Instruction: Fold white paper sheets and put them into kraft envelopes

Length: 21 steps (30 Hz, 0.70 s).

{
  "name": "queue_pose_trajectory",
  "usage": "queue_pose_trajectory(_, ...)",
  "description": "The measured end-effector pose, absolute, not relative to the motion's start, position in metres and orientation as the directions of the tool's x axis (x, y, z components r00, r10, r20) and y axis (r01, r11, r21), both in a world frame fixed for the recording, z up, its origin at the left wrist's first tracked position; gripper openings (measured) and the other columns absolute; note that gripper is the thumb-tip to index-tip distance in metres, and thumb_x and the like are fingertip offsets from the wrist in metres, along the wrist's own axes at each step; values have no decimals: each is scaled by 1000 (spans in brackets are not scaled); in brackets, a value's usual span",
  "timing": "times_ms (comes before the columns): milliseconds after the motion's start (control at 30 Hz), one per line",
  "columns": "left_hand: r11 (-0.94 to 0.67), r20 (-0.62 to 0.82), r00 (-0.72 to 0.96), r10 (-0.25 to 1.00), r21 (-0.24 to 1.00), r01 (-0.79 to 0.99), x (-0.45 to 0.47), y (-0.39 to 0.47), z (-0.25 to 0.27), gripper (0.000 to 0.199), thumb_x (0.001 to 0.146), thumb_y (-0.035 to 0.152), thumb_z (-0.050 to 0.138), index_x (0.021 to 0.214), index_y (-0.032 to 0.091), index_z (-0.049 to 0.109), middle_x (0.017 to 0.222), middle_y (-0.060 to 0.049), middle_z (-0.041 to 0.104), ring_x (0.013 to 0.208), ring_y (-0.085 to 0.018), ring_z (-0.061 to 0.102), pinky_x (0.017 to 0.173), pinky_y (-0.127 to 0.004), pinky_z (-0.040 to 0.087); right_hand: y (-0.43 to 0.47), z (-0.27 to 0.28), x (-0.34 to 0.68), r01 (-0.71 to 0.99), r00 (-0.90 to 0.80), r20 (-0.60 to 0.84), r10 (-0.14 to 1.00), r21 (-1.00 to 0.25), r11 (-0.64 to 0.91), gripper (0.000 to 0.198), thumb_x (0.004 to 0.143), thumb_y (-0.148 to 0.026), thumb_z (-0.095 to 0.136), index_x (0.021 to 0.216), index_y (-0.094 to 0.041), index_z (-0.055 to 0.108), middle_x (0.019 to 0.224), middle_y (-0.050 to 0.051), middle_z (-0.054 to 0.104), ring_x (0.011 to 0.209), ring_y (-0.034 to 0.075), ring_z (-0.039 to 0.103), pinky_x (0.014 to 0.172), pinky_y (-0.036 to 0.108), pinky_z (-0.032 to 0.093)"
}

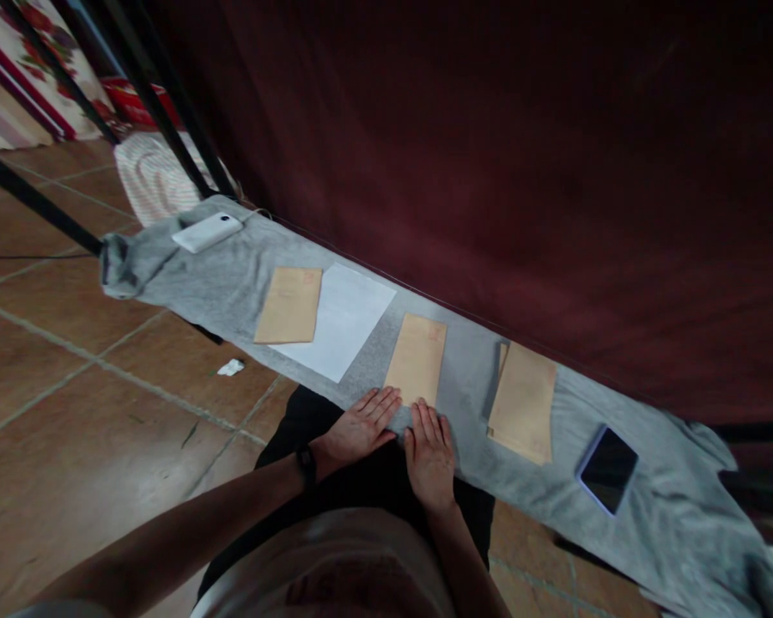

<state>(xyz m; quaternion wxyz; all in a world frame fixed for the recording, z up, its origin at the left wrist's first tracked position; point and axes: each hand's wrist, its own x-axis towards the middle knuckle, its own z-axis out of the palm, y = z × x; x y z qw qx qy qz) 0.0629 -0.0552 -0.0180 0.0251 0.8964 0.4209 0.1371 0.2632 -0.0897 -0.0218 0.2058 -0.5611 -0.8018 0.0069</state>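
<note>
A brown paper envelope (418,356) lies flat in front of me on the grey cloth. My left hand (361,423) rests at its lower left corner, fingers stretched out flat. At the lower edge of the same envelope, my right hand (431,451) lies with its fingers extended and the fingertips touching the paper. To the left, another brown envelope (289,305) partly covers a white sheet of paper (354,313). A small stack of brown envelopes (525,403) sits to the right, its edges slightly uneven.
Grey cloth (470,386) covers the long narrow surface. A phone (609,470) lies on the right, and a white device with a cord (207,232) at the far left. Behind hangs a dark red curtain (477,172). Black metal bars (35,197) stand at left; crumpled white paper (230,367) is on the tiled floor.
</note>
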Motion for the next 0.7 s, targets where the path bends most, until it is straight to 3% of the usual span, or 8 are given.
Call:
queue_pose_trajectory(233, -620, 230, 582, 780, 161, 768, 62, -59, -17, 64, 98, 42, 55, 154, 15, 38, 160, -16, 39, 150, -29, 32, 122, -46, 30, -92, -26, 268, 907, -234, 352, 906, -255, 334, 48, 108, -30, 32, 152, -14, 44, 152, 15, 50, 141, 25, 47, 119, 49, 30)
queue_pose_trajectory(400, -556, 262, 505, 822, 180, 811, 71, -60, -13, 56, 99, 46, 50, 145, 14, 49, 156, -20, 44, 145, -32, 42, 117, -48, 37, -92, -24, 265, 916, -219, 351, 911, -249, 316, 47, 107, -28, 34, 150, -12, 46, 151, 15, 51, 139, 26, 48, 119, 50, 31)
queue_pose_trajectory(567, -368, 284, 276, 918, 354, 860, 85, -43, -10, 43, 102, 34, 41, 137, 15, 56, 145, -17, 57, 129, -30, 58, 103, -46, 50, -91, -17, 258, 927, -159, 355, 921, -266, 263, 45, 105, -25, 39, 147, -14, 50, 148, 12, 56, 137, 25, 51, 119, 47, 31)
queue_pose_trajectory(700, -291, 321, 132, 938, 521, 803, 88, -24, -13, 43, 97, 30, 46, 136, 14, 54, 122, -14, 68, 113, -28, 65, 96, -44, 55, -90, -14, 254, 932, -120, 362, 924, -280, 231, 46, 102, -22, 42, 146, -17, 52, 147, 9, 57, 136, 23, 51, 119, 45, 31)
